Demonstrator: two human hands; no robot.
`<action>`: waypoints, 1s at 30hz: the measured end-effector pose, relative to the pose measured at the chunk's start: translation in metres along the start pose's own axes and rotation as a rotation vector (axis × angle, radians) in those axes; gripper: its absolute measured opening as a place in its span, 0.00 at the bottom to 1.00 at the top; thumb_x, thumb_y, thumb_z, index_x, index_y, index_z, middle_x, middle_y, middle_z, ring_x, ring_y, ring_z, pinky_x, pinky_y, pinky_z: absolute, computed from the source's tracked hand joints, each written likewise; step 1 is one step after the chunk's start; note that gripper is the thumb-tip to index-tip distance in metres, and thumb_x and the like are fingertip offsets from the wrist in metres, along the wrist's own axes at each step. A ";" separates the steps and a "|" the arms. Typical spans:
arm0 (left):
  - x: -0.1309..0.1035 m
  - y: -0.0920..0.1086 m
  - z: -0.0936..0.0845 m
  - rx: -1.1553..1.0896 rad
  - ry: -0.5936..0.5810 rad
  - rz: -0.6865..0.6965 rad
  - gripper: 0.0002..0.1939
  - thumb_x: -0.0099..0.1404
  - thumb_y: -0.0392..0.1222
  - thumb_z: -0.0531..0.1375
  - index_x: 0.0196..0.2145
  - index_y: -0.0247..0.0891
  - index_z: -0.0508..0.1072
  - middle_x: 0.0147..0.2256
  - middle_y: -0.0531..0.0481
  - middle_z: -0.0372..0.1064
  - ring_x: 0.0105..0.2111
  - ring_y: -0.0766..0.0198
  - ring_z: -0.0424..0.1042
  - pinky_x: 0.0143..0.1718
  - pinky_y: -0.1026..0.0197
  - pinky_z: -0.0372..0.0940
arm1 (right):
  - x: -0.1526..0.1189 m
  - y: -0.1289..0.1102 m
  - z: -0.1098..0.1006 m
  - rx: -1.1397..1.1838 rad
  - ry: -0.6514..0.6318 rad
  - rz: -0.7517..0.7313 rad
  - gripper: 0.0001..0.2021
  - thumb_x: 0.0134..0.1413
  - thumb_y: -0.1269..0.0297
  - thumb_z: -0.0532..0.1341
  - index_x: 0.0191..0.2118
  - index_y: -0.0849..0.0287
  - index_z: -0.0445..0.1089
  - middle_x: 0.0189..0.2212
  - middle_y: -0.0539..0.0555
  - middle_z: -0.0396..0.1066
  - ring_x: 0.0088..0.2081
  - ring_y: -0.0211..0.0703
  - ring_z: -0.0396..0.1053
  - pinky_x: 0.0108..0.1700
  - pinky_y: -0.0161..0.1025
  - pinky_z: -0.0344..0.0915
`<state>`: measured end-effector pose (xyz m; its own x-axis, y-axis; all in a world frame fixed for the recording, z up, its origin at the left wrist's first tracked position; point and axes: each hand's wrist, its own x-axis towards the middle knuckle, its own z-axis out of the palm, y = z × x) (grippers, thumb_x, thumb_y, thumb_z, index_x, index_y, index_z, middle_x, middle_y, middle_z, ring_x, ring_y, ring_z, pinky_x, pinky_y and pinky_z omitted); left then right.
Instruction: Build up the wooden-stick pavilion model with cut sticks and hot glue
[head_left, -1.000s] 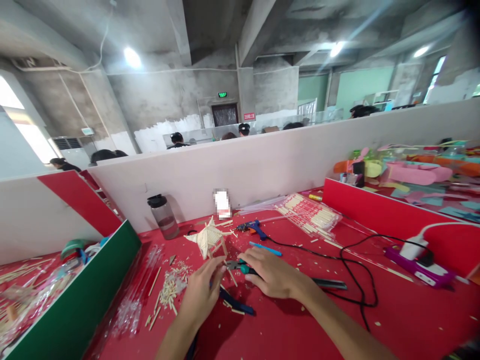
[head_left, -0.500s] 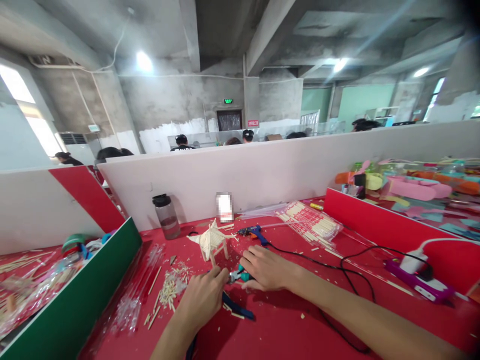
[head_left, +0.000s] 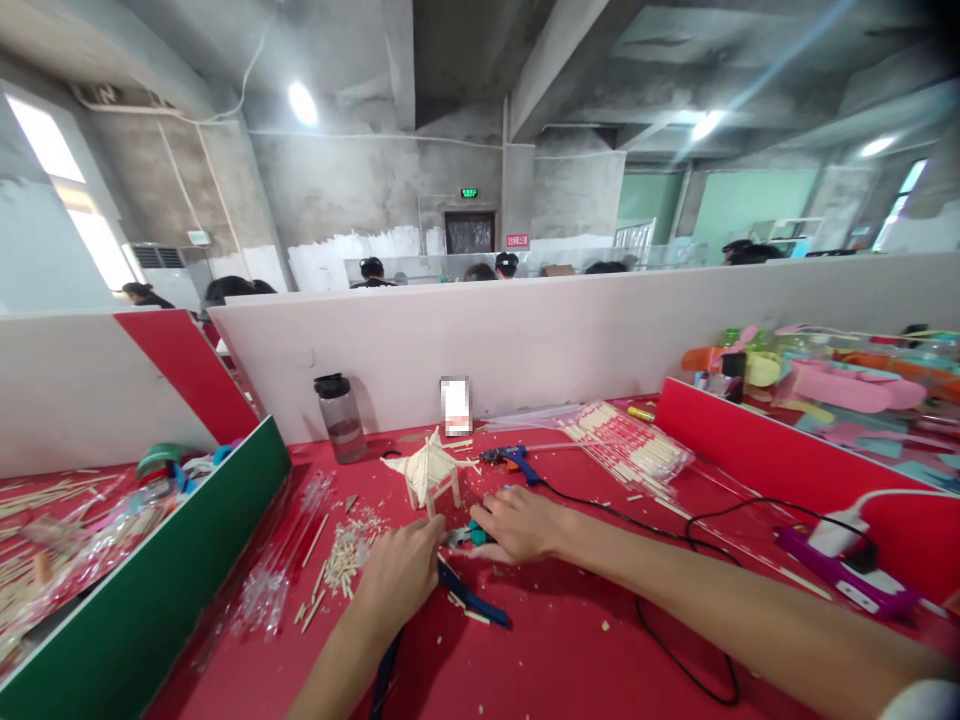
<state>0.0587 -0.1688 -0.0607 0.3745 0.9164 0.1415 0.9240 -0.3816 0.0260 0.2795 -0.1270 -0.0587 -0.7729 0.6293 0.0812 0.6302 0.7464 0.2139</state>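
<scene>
My right hand (head_left: 517, 525) is closed around a pair of pliers (head_left: 478, 533) with teal handles, whose metal jaws point left. Close to those jaws, my left hand (head_left: 405, 562) has its fingers pinched together; whatever is between them is hidden. A dark blue curved strip (head_left: 476, 600) lies on the table and comes out from beneath my left hand. Just beyond both hands stands a small model of pale wooden sticks (head_left: 431, 472), with a pointed, flared roof on legs. Left of my left hand is a pile of cut stick pieces (head_left: 346, 560).
A blue glue gun (head_left: 517, 462) with a black cord lies behind my right hand. Bundled sticks (head_left: 637, 440), a purple power strip (head_left: 832, 575), a dark bottle (head_left: 340, 420) and plastic wrappers (head_left: 274, 570) are around. Green (head_left: 172, 570) and red (head_left: 787, 450) dividers flank the table.
Both hands have moved slightly left, and the pliers with them. The camera view has shifted a little. The stick model stays where it stood.
</scene>
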 end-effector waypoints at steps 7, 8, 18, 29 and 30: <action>0.003 -0.007 0.002 -0.121 -0.009 -0.054 0.13 0.74 0.41 0.47 0.44 0.42 0.71 0.39 0.44 0.79 0.38 0.53 0.79 0.32 0.61 0.59 | -0.002 0.005 0.010 0.000 -0.085 0.053 0.29 0.65 0.41 0.53 0.51 0.66 0.70 0.40 0.68 0.77 0.40 0.61 0.76 0.42 0.48 0.67; 0.004 -0.008 0.003 -0.186 0.000 -0.055 0.13 0.74 0.41 0.47 0.43 0.41 0.71 0.38 0.44 0.79 0.38 0.53 0.79 0.33 0.61 0.59 | -0.004 0.005 0.010 0.015 -0.076 0.082 0.28 0.65 0.42 0.54 0.51 0.65 0.71 0.40 0.68 0.77 0.41 0.61 0.76 0.43 0.48 0.67; 0.010 -0.017 0.015 -0.728 0.057 0.038 0.16 0.74 0.47 0.46 0.38 0.40 0.70 0.34 0.47 0.75 0.35 0.56 0.73 0.37 0.61 0.61 | 0.003 -0.019 0.044 0.174 0.174 0.275 0.20 0.62 0.50 0.61 0.48 0.64 0.72 0.48 0.66 0.72 0.50 0.60 0.69 0.55 0.55 0.61; 0.013 -0.017 0.019 -0.803 0.084 0.094 0.18 0.74 0.52 0.46 0.32 0.40 0.64 0.27 0.54 0.65 0.28 0.62 0.64 0.33 0.63 0.58 | 0.003 -0.029 0.016 0.554 0.520 0.145 0.12 0.62 0.61 0.66 0.49 0.57 0.73 0.43 0.54 0.77 0.45 0.46 0.72 0.50 0.42 0.63; 0.013 -0.017 0.021 -0.805 0.083 0.096 0.18 0.74 0.53 0.47 0.31 0.40 0.64 0.27 0.54 0.64 0.28 0.62 0.63 0.32 0.64 0.58 | 0.005 -0.031 0.016 0.566 0.539 0.134 0.09 0.62 0.63 0.66 0.47 0.57 0.74 0.41 0.53 0.78 0.42 0.45 0.72 0.48 0.40 0.63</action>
<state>0.0496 -0.1474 -0.0795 0.4131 0.8755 0.2508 0.5374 -0.4567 0.7090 0.2571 -0.1441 -0.0802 -0.5260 0.6379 0.5626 0.5506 0.7595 -0.3465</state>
